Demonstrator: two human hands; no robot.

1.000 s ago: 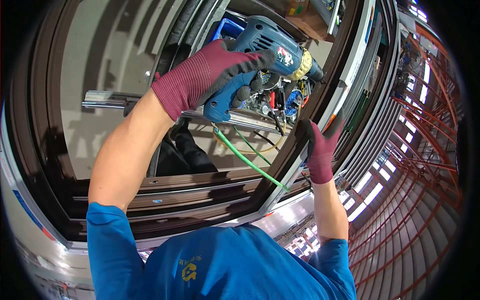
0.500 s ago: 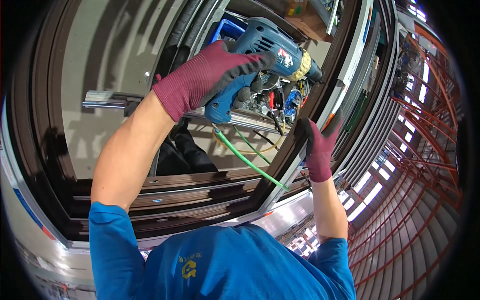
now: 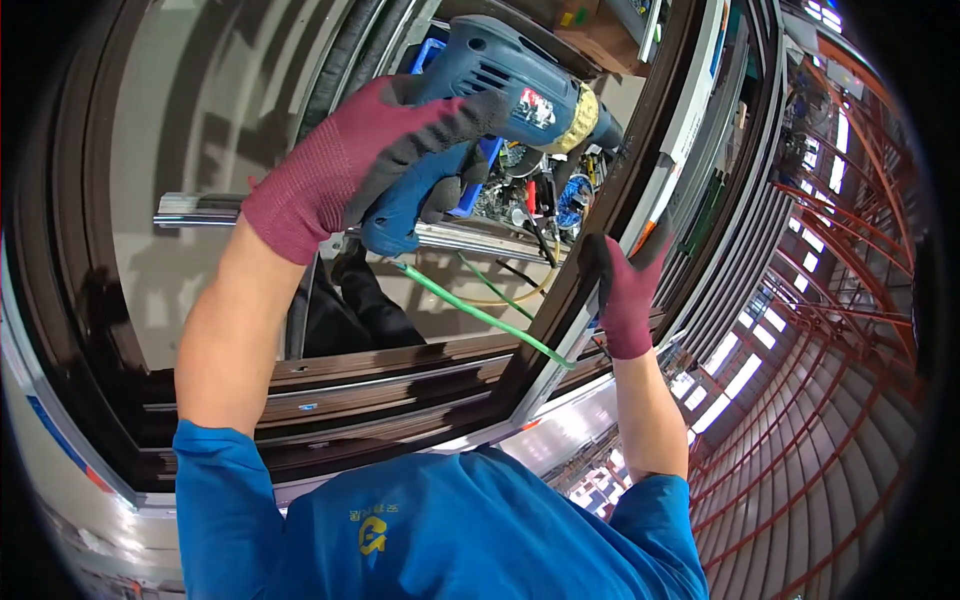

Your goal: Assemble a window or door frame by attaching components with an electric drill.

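Observation:
My left hand (image 3: 335,170), in a maroon glove with dark grips, is closed round the handle of a blue-grey corded power drill (image 3: 490,75). The drill lies level, its nose pointing right against or just over the inner side of a dark brown metal frame (image 3: 643,150); I cannot tell whether it touches. Yellow tape (image 3: 581,118) wraps its front, and a green cord (image 3: 470,312) trails from the handle across the frame. My right hand (image 3: 630,295), gloved alike, clasps the frame's right bar, thumb and fingers on either side; its fingertips are partly hidden.
Through the frame's opening show a blue bin (image 3: 428,55), loose hardware and tools (image 3: 520,195), and a silver metal rail (image 3: 205,210). A cardboard box (image 3: 598,32) stands at the top. More stacked profiles (image 3: 715,230) lie beyond the right bar.
My left hand has moved the drill left and slightly toward me, its nose shifting the same way along the frame's bar. My right hand keeps its hold, a little further left in view.

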